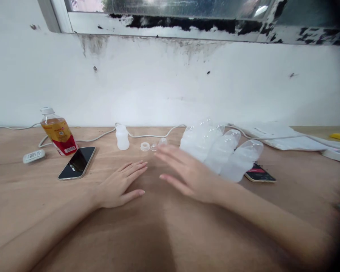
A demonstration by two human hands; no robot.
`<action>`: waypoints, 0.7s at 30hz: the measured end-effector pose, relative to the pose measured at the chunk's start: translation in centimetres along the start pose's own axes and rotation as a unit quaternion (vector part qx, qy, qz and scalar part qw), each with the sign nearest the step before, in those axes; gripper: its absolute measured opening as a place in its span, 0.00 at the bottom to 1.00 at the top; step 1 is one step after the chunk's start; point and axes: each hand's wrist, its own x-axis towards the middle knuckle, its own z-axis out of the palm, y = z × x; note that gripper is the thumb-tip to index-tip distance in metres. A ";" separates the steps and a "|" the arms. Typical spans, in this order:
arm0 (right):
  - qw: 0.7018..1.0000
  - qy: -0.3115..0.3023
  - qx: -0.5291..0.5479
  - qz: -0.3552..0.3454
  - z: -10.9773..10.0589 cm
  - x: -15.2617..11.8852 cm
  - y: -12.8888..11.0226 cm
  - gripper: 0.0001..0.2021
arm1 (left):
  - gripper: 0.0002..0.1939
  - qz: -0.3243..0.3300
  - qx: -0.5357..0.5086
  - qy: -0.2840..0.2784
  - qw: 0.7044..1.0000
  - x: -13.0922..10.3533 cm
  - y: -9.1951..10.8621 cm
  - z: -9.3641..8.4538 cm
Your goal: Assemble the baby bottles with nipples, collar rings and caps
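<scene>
- Two bare hands, the left hand (120,185) and the right hand (191,173), are being held apart, fingers extended, with nothing being gripped; whether the table (17,196) is being touched cannot be told.
- On the left, a tip-over is being risked for the single white bottle (122,138) — a forward sweep could cause it — as it is being stood just beyond the left fingertips.
- Mid-table, a clear ring (145,149), a small clear piece (153,147) and a clear dome (163,141) are being exposed to a careless brush, lying near the right fingertips.
- On the right, toppling is being risked for the grouped white bottles (221,153) by a wrist swing; they are being partly hidden by the right hand.
</scene>
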 end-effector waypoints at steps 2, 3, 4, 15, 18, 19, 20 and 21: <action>0.993 -0.098 0.070 0.009 2.7 -0.5 -0.6 0.30 | 0.32 0.005 0.011 -0.036 0.999 -0.2 -0.2 0.2; 0.986 -0.136 0.098 0.022 3.9 -0.8 -0.8 0.32 | 0.32 0.001 0.011 -0.050 0.999 -0.2 -0.3 0.4; 0.979 -0.159 0.119 0.034 5.0 -1.1 -0.9 0.32 | 0.32 -0.005 0.009 -0.062 0.998 -0.3 -0.3 0.5; 0.974 -0.162 0.148 0.059 6.4 -1.5 -1.0 0.29 | 0.30 -0.020 0.017 -0.064 0.998 -0.1 -0.2 0.9; 0.974 -0.153 0.156 0.058 6.4 -1.5 -1.0 0.29 | 0.30 -0.011 0.015 -0.055 0.998 -0.1 -0.4 1.0; 0.974 -0.152 0.157 0.058 6.4 -1.6 -1.0 0.29 | 0.29 -0.009 0.012 -0.052 0.999 -0.1 -0.4 1.1; 0.974 -0.150 0.158 0.058 6.4 -1.6 -1.1 0.29 | 0.29 -0.006 0.008 -0.049 0.999 -0.2 -0.5 1.2; 0.974 -0.148 0.159 0.057 6.3 -1.7 -1.1 0.29 | 0.29 -0.005 0.003 -0.046 0.999 -0.2 -0.5 1.2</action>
